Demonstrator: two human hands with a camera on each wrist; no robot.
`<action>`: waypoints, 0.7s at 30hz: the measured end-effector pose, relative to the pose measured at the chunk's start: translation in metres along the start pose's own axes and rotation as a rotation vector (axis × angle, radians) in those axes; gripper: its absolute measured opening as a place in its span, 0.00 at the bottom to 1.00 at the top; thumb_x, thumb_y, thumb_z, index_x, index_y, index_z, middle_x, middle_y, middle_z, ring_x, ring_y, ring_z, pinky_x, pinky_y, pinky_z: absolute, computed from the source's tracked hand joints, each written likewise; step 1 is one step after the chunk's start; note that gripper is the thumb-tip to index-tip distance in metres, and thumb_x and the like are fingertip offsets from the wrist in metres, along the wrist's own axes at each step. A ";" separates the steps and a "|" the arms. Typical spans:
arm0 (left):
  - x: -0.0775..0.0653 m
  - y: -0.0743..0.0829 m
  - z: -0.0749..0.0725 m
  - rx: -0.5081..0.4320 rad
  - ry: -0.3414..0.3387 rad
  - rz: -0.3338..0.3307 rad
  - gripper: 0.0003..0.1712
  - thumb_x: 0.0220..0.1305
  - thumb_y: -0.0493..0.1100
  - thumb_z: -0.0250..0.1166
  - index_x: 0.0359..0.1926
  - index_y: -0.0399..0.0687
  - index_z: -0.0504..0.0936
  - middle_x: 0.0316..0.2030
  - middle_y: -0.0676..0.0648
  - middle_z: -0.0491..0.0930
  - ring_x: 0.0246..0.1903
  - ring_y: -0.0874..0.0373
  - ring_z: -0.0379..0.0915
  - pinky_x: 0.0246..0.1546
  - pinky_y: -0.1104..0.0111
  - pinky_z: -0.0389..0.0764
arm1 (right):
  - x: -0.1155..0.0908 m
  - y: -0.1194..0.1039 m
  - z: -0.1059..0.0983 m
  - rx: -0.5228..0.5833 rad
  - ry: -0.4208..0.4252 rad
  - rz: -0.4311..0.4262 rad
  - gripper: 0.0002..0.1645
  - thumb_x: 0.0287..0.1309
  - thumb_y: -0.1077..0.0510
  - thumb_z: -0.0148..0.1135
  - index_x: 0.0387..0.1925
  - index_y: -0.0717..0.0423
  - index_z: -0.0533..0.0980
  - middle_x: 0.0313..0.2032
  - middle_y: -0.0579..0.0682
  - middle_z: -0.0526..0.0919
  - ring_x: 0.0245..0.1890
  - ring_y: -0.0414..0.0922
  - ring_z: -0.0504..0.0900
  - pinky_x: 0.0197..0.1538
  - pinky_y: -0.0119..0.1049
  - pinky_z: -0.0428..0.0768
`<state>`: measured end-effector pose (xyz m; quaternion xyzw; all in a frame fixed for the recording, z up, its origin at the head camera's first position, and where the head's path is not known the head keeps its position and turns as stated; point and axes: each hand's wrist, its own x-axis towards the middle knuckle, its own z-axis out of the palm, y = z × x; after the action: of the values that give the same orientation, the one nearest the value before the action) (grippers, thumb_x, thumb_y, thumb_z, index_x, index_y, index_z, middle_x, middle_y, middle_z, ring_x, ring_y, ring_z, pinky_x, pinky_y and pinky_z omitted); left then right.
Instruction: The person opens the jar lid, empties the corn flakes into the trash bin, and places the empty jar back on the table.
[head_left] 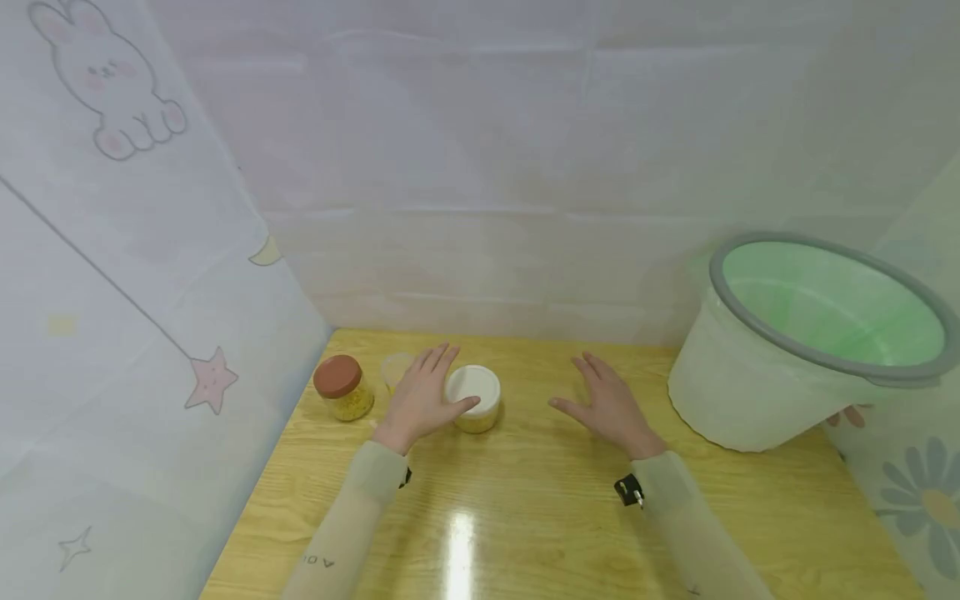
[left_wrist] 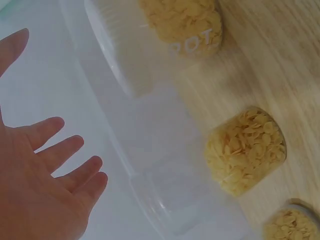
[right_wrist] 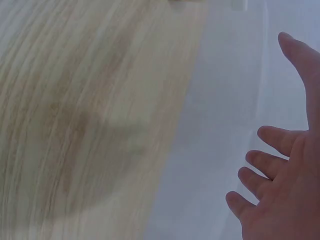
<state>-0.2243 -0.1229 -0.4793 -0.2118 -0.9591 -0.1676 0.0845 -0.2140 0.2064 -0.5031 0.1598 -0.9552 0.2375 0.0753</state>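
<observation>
My left hand (head_left: pixel 422 400) hovers above the table between two jars, its fingers extended and thumb spread. Just right of it stands a white-lidded jar (head_left: pixel 476 392) of yellow flakes; the thumb overlaps its front in the head view. Behind the left hand, a clear-topped jar (head_left: pixel 395 367) is partly hidden; its yellow flakes (left_wrist: pixel 247 150) show in the left wrist view. A jar with a reddish-brown lid (head_left: pixel 338 377) stands farthest left, also holding yellow flakes. Over the table to the right, my right hand (head_left: pixel 611 408) holds nothing, fingers apart from the thumb.
A large white bucket (head_left: pixel 731 392) with a grey rim and pale green inside stands at the right of the wooden table (head_left: pixel 525 517). Pale printed sheets (head_left: pixel 480 167) hang behind and at both sides of the table.
</observation>
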 end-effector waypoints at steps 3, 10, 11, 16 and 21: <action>-0.002 0.000 0.003 0.000 -0.002 0.003 0.53 0.53 0.74 0.57 0.71 0.48 0.55 0.68 0.43 0.54 0.66 0.45 0.48 0.63 0.53 0.53 | 0.001 -0.001 0.005 0.012 -0.018 0.008 0.57 0.49 0.25 0.56 0.69 0.59 0.56 0.67 0.63 0.54 0.65 0.61 0.55 0.59 0.62 0.57; -0.009 -0.001 0.012 -0.045 0.010 0.001 0.54 0.52 0.73 0.59 0.71 0.47 0.55 0.68 0.43 0.56 0.66 0.45 0.50 0.61 0.51 0.56 | 0.000 -0.005 0.015 0.042 -0.037 0.006 0.56 0.50 0.27 0.57 0.68 0.61 0.57 0.66 0.64 0.56 0.65 0.61 0.55 0.59 0.63 0.57; -0.010 -0.002 0.014 -0.057 0.014 -0.001 0.55 0.51 0.72 0.60 0.71 0.47 0.56 0.68 0.43 0.56 0.66 0.45 0.50 0.61 0.50 0.57 | 0.000 -0.006 0.016 0.044 -0.039 0.003 0.56 0.50 0.27 0.56 0.68 0.61 0.57 0.66 0.64 0.56 0.65 0.61 0.55 0.59 0.63 0.57; -0.016 -0.004 0.023 -0.103 0.002 -0.029 0.57 0.49 0.71 0.64 0.71 0.47 0.54 0.68 0.45 0.56 0.66 0.48 0.50 0.58 0.49 0.62 | 0.000 -0.009 0.022 0.050 -0.050 0.008 0.56 0.50 0.26 0.56 0.69 0.59 0.57 0.67 0.62 0.55 0.66 0.60 0.54 0.59 0.63 0.57; -0.023 -0.004 0.029 -0.149 0.004 -0.058 0.61 0.47 0.73 0.64 0.72 0.45 0.50 0.68 0.44 0.55 0.65 0.49 0.52 0.58 0.51 0.62 | 0.000 -0.014 0.023 0.064 -0.054 0.014 0.55 0.50 0.27 0.58 0.68 0.59 0.57 0.67 0.62 0.55 0.65 0.60 0.55 0.59 0.62 0.58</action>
<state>-0.2076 -0.1244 -0.5130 -0.1891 -0.9496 -0.2411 0.0654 -0.2110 0.1837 -0.5174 0.1619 -0.9499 0.2639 0.0429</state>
